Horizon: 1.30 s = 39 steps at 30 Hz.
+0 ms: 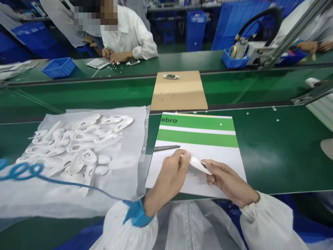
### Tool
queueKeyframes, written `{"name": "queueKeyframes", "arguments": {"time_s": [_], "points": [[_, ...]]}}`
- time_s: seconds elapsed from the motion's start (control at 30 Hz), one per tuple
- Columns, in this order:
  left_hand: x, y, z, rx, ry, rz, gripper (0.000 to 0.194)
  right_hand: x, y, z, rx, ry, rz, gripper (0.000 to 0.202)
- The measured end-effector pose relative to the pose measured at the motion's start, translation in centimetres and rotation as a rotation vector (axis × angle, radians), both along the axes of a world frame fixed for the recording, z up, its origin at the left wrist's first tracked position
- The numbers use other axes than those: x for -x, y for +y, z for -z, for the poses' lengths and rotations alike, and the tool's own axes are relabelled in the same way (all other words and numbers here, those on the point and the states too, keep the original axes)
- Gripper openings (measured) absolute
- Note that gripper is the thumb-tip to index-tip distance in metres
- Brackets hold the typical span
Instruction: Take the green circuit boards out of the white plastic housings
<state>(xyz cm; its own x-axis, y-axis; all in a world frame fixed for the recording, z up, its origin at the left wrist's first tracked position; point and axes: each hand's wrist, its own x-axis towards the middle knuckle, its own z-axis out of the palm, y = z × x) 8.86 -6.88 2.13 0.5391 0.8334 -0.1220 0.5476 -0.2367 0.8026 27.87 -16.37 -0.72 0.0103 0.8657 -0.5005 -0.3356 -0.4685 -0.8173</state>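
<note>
A white, elongated plastic housing with a small dark opening is held between my two hands above a white and green printed sheet. The fingers of my left hand pinch its left end, and a blue wrist strap circles that wrist. At its right end, close to the dark opening, my right hand grips with thumb and fingers. Dark tweezers lie on the sheet just beyond my left hand. To the left, many similar white plastic shells are heaped on a white foam sheet.
A tan board bridges the green belt and carries one housing with a circuit board. Across the belt, a person in white works near a blue bin. A coiled blue cord crosses the foam. Tiny white parts dot the right bench.
</note>
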Motion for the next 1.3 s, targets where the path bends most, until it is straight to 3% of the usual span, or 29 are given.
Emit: {"name": "queueKeyframes", "arguments": {"time_s": [0.07, 0.13, 0.2, 0.27, 0.33, 0.43, 0.5, 0.6, 0.7, 0.8, 0.87, 0.93, 1.03, 1.1, 1.17, 1.3], "points": [[1.8, 1.8, 1.3, -0.197, 0.097, 0.081, 0.030, -3.6, 2.6, -0.1, 0.053, -0.254, 0.061, 0.044], [3.7, 3.3, 3.1, -0.445, 0.165, 0.185, 0.032, -8.3, 6.5, -0.3, 0.083, -0.668, 0.138, 0.041], [5.2, 4.0, 5.1, -0.615, 0.269, 0.244, 0.037, -13.0, 11.0, -0.7, 0.114, -0.854, 0.254, 0.034], [6.1, 3.8, 7.0, -0.746, 0.384, 0.202, 0.046, -16.8, 15.3, -1.2, 0.125, -0.980, 0.323, 0.029], [6.4, 3.0, 8.4, -0.837, 0.458, 0.116, 0.050, -19.0, 18.9, -1.6, 0.118, -1.086, 0.355, 0.029], [6.7, 2.0, 9.3, -0.900, 0.454, 0.049, 0.049, -19.3, 21.5, -1.7, 0.059, -1.230, 0.376, 0.037], [7.0, 2.1, 8.6, -0.894, 0.398, 0.056, 0.046, -17.9, 21.3, -1.6, -0.036, -1.306, 0.357, 0.040], [7.0, 5.0, 5.1, -0.742, 0.328, 0.076, 0.039, -14.1, 18.5, -1.8, -0.235, -1.327, 0.228, 0.039], [4.9, 12.0, 0.7, -0.583, 0.288, 0.129, 0.036, -10.2, 14.8, -2.9, -0.434, -1.204, 0.028, 0.042], [0.6, 22.1, -1.6, -0.607, 0.433, 0.246, 0.030, -7.2, 12.0, -3.3, -0.473, -1.020, -0.010, 0.038], [-2.7, 28.8, -1.6, -0.631, 0.508, 0.240, 0.027, -5.5, 11.1, -1.7, -0.497, -1.017, 0.010, 0.031], [-5.9, 34.4, -1.0, -0.662, 0.569, 0.232, 0.028, -4.0, 10.7, 1.2, -0.546, -1.095, 0.056, 0.028], [-10.0, 40.2, 0.3, -0.701, 0.623, 0.214, 0.037, -2.4, 10.5, 5.6, -0.622, -1.275, 0.087, 0.022], [-12.0, 42.4, 1.0, -0.717, 0.639, 0.205, 0.038, -2.0, 10.3, 7.0, -0.654, -1.335, 0.044, 0.019], [-13.4, 43.6, 1.6, -0.719, 0.656, 0.195, 0.039, -1.9, 10.2, 7.2, -0.666, -1.329, 0.019, 0.019], [-14.6, 43.0, 2.0, -0.703, 0.700, 0.195, 0.037, -2.0, 10.2, 6.4, -0.652, -1.271, 0.039, 0.019]]}}
